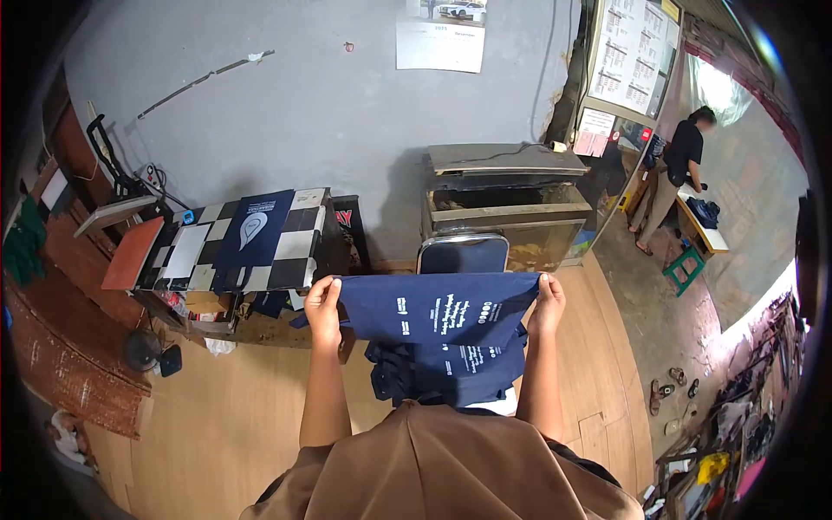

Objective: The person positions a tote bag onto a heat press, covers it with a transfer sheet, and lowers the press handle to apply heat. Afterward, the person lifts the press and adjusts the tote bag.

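A navy cloth bag [368,316] with white print hangs stretched out in front of me. My left hand [324,308] pinches its upper left corner, and my right hand [546,305] grips the upper right one. Just below and behind it lies a pile of more navy printed bags [507,368], rumpled at the left side and partly covered by the held one. Another navy bag [251,227] with a white drop-shaped print lies flat on the black-and-white checkered table [293,246], left of my left hand.
A chair back [464,253] stands right behind the held bag, with a worn glass-sided cabinet [511,208] beyond. A small fan [143,350] is on the left floor. At far right, a person [680,165] bends over a table [706,227] near a green stool [685,270]; sandals [656,397] lie closer.
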Demonstrator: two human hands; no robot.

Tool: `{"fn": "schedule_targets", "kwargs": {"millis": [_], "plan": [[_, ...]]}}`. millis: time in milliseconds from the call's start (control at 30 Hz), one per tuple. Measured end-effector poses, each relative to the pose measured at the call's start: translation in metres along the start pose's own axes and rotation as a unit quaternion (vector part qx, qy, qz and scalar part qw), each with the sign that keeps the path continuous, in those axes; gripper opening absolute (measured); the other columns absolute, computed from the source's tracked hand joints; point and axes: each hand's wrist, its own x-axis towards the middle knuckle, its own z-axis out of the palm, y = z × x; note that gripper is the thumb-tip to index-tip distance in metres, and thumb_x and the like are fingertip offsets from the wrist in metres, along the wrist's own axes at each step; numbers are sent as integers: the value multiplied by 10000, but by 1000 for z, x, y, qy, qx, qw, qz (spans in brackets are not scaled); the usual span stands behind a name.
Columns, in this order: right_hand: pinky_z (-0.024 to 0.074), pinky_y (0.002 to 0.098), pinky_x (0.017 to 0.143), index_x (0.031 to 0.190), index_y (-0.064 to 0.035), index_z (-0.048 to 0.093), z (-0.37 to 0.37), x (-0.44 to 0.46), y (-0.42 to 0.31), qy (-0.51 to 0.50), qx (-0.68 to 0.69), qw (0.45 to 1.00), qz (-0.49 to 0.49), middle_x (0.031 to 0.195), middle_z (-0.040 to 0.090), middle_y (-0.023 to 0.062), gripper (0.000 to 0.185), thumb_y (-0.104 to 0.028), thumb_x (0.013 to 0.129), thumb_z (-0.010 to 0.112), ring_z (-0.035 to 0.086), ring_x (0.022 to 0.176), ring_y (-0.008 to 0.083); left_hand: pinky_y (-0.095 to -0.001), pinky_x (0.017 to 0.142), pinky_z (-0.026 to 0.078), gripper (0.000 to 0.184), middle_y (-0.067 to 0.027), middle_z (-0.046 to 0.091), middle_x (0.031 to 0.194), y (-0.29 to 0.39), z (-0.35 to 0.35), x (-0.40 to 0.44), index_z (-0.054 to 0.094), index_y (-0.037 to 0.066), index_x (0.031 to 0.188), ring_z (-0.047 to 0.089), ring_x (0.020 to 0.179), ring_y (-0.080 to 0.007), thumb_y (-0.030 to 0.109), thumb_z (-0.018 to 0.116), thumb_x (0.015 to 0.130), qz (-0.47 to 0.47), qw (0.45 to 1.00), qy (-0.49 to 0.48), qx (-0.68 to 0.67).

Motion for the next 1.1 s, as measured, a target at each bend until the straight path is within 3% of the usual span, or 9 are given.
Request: {"fn": "schedule_targets", "kwargs": {"millis": [333, 533, 600, 733, 800, 867, 933, 967, 1100], "plan": [[455, 244, 795, 1005, -14, 709, 2, 1, -2, 1, 12, 1000, 8, 910, 685, 5, 131, -106, 921, 667, 597, 844, 95, -225, 792, 464, 196, 11, 666, 934, -23, -4, -4, 690, -5, 1055, 577, 832, -63, 106, 721, 896, -14, 999, 33, -3], [459, 241, 801, 1012, -8, 709, 23, -7, -20, -33, -7, 999, -6, 932, 693, 15, 131, -94, 923, 666, 603, 856, 94, -276, 930, 433, 237, -30, 625, 1079, -26, -4, -6, 619, 18, 1160, 566, 1009, -126, 93, 645, 937, 12, 990, 0, 140], [458, 235, 803, 1007, -5, 711, 35, -14, -24, -56, -49, 997, -10, 935, 695, 17, 128, -88, 919, 668, 604, 857, 91, -338, 936, 442, 277, -67, 628, 1108, -21, 11, -13, 617, 60, 1141, 582, 1042, -220, 114, 691, 879, 191, 937, 10, 292], [458, 226, 810, 953, 6, 720, 66, -36, -18, -186, -152, 970, -21, 930, 707, 41, 111, -82, 911, 666, 612, 857, 99, -417, 961, 446, 460, -140, 622, 1146, 12, 63, -37, 619, 74, 1144, 580, 1103, -333, 150, 796, 726, 255, 893, -188, 320], [466, 271, 808, 911, -13, 728, 86, -57, -21, -254, -262, 929, -59, 900, 718, 67, 94, -83, 891, 668, 648, 848, 157, -413, 999, 429, 492, -125, 621, 1185, 21, 85, -50, 613, 71, 1178, 573, 1138, -315, 131, 801, 728, 245, 865, -289, 329], [463, 325, 815, 882, -35, 733, 104, -73, -27, -347, -331, 863, -159, 895, 715, 85, 83, -89, 860, 674, 665, 853, 230, -382, 939, 468, 436, -135, 657, 1153, 20, 102, -63, 620, 59, 1181, 623, 1076, -281, 112, 766, 774, 172, 893, -341, 239], [451, 354, 820, 882, -51, 731, 116, -88, -33, -374, -348, 832, -216, 870, 694, 79, 84, -96, 847, 670, 653, 877, 265, -335, 834, 509, 309, -147, 704, 1015, 5, 106, -66, 647, 25, 1116, 678, 941, -226, 88, 719, 822, 82, 908, -344, 223], [458, 358, 821, 909, -54, 730, 117, -90, -33, -380, -352, 821, -242, 897, 697, 83, 92, -76, 833, 683, 657, 876, 265, -304, 713, 516, 179, -154, 704, 868, -1, 104, -68, 669, -12, 1008, 680, 780, -184, 74, 683, 852, 105, 910, -328, 232], [486, 371, 814, 987, -64, 718, 115, -88, -35, -361, -368, 814, -268, 956, 698, 105, 183, -47, 806, 701, 661, 879, 283, -306, 748, 517, 202, -147, 718, 907, 4, 97, -70, 685, 16, 1059, 703, 831, -224, 151, 651, 913, 35, 894, -341, 289]]}}
